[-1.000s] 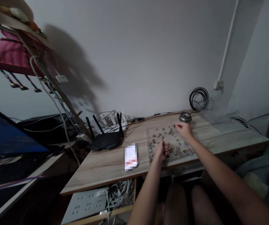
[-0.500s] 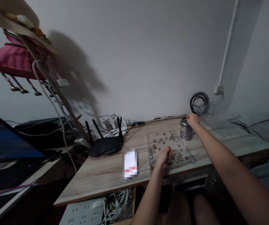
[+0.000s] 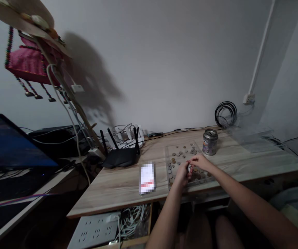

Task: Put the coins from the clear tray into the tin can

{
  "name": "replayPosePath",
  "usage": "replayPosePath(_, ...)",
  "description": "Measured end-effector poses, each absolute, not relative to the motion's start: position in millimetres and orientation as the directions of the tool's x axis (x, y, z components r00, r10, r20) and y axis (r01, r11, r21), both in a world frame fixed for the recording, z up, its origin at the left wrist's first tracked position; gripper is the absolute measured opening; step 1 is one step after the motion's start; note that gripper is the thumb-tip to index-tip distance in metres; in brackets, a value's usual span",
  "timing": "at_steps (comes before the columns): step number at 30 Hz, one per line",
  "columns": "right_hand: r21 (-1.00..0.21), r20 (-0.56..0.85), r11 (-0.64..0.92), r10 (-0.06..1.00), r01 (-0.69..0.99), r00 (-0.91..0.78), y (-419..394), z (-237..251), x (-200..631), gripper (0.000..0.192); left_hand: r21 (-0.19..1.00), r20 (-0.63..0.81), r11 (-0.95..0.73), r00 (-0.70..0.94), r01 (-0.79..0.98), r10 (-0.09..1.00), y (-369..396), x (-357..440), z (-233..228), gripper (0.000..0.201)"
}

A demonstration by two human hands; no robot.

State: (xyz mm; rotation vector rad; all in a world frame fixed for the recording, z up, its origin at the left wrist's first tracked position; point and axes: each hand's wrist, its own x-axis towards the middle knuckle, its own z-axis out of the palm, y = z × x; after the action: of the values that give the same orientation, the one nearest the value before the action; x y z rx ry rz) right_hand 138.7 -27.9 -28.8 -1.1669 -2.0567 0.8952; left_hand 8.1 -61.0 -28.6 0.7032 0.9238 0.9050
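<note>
Wood-grained desk (image 3: 123, 188) spread before me; clear shallow tray (image 3: 167, 162) near my edge of it, coins (image 3: 180, 153) scattered over tray floor; decorated tin (image 3: 210, 142) upright just beside tray's far right corner; white-and-red item (image 3: 147, 177), blurred, flat to tray's left; black router (image 3: 120, 157) farther left, tangle of white plugs and cables (image 3: 128, 134) behind; crumpled clear plastic (image 3: 255, 138) at my right.

I can read no words or numbers: the can (image 3: 210, 145) beyond my right hand (image 3: 200, 162) is printed too small, and the paper (image 3: 147, 178) left of my left hand (image 3: 183, 174) (white, red-banded) is blurred into blocks.
</note>
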Motion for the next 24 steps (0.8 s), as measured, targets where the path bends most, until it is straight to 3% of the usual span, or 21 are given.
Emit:
replayPosePath(3, -0.749, 0.248, 0.375, 0.923, 0.546, -0.294, -11.6, -8.3, 157.6, 0.026, 0.783, -0.366, 0.490, 0.353, -0.382, 0.861, -59.2, 5.3, -28.7, 0.029)
replayPosePath(6, -0.656, 0.411, 0.277, 0.911, 0.702, 0.024, 14.7, 34.1, 194.7, 0.024, 0.785, -0.363, 0.472, 0.320, -0.401, 0.875, -58.4, 3.5, -30.7, 0.025)
replayPosePath(9, -0.558, 0.422, -0.039, 0.846, 0.829, 0.324, 39.9, 68.1, 231.6, 0.024, 0.826, -0.328, 0.413, 0.268, -0.384, 0.906, -58.7, 4.5, -34.1, 0.025)
replayPosePath(11, -0.489, 0.358, -0.211, 0.836, 0.847, 0.415, 52.4, 77.9, 245.8, 0.021, 0.857, -0.294, 0.366, 0.240, -0.362, 0.925, -59.3, 6.3, -35.6, 0.024)
replayPosePath(16, -0.348, 0.310, -0.265, 0.873, 0.899, 0.377, 66.0, 82.6, 244.6, 0.021, 0.895, -0.256, 0.318, 0.224, -0.313, 0.940, -61.9, 7.7, -32.3, 0.030)
replayPosePath(20, -0.315, 0.424, -0.224, 0.836, 0.922, 0.348, 50.9, 86.9, 224.7, 0.028, 0.884, -0.283, 0.337, 0.204, -0.324, 0.937, -63.5, 5.6, -27.6, 0.037)
replayPosePath(22, -0.329, 0.500, -0.090, 0.828, 0.940, 0.254, 31.4, 80.2, 204.6, 0.032, 0.884, -0.270, 0.324, 0.200, -0.336, 0.942, -63.8, 5.3, -27.3, 0.037)
replayPosePath(24, -0.386, 0.465, 0.149, 0.884, 0.910, 0.052, 7.0, 63.2, 178.0, 0.031, 0.890, -0.241, 0.307, 0.224, -0.337, 0.944, -64.1, 5.8, -28.1, 0.037)
